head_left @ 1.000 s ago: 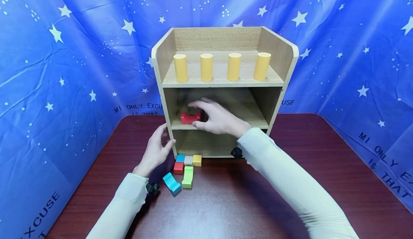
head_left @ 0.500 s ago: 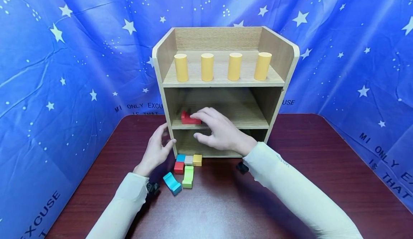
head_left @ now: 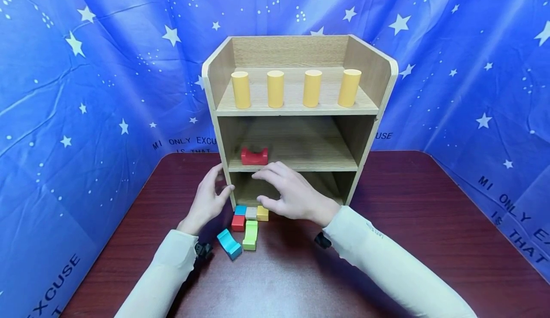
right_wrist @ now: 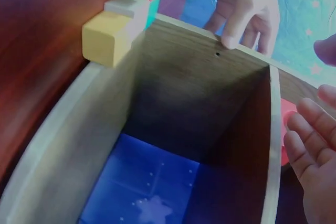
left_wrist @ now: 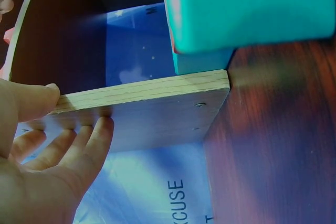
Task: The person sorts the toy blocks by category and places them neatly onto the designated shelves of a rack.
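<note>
My left hand [head_left: 207,198] holds the left side panel of a small wooden shelf [head_left: 296,111]. In the left wrist view its thumb [left_wrist: 39,100] lies at the panel's front edge and the fingers [left_wrist: 97,142] touch the outer face. My right hand [head_left: 296,194] hovers in front of the lower compartment, holding nothing, with fingers loosely bent. A red block with a curved notch [head_left: 254,157] stands notch-up at the left of the middle shelf, just above that hand. A green notched block [head_left: 250,236] and a turquoise one [head_left: 229,244] lie on the table before the shelf's left corner.
Small cubes in blue [head_left: 240,210], grey [head_left: 251,214], yellow [head_left: 262,214] and red [head_left: 238,223] sit together at the shelf's front left. Several yellow cylinders [head_left: 275,90] stand in a row on the top shelf. A starry blue curtain [head_left: 107,93] surrounds the dark red table [head_left: 408,203].
My right hand has drawn back from the red notched block and moved down, out of the middle compartment. The block stays on the shelf. My left hand has not moved.
</note>
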Tool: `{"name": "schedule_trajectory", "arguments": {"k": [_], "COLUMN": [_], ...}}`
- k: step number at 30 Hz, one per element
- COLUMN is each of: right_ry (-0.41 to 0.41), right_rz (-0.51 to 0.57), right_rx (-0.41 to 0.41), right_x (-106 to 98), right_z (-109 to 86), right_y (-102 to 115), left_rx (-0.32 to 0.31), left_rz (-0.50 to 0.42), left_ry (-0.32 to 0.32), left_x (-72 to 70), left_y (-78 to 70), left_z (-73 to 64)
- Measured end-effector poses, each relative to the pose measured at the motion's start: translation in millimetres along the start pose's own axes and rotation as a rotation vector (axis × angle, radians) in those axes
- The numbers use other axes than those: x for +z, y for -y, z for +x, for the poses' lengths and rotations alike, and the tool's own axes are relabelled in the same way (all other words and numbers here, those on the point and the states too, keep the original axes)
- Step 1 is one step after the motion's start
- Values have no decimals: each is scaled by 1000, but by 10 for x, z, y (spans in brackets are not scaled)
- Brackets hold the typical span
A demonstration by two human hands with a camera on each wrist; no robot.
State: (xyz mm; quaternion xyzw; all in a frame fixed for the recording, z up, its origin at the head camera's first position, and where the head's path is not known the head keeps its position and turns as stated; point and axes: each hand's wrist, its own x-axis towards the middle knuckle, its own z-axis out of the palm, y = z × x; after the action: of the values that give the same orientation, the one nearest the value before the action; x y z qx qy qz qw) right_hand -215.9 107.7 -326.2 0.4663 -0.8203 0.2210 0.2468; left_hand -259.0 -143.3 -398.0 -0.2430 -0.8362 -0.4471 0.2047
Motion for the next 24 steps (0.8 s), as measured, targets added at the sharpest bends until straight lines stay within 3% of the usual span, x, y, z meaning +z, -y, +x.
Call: {"name": "schedule_trajectory", "arguments": {"k": [11,24], "right_ry": [37,282], "right_rz": [34,78], "right_rx": [-9,82], "right_x": [231,505], "right_z": [-146,-257], "right_y": [33,123], "left_rx": [4,15], "left_rz": [7,-2], "left_ry": [-5,-17], "left_x": [1,-4], "left_y": [1,-2], "left_z": [1,3]}}
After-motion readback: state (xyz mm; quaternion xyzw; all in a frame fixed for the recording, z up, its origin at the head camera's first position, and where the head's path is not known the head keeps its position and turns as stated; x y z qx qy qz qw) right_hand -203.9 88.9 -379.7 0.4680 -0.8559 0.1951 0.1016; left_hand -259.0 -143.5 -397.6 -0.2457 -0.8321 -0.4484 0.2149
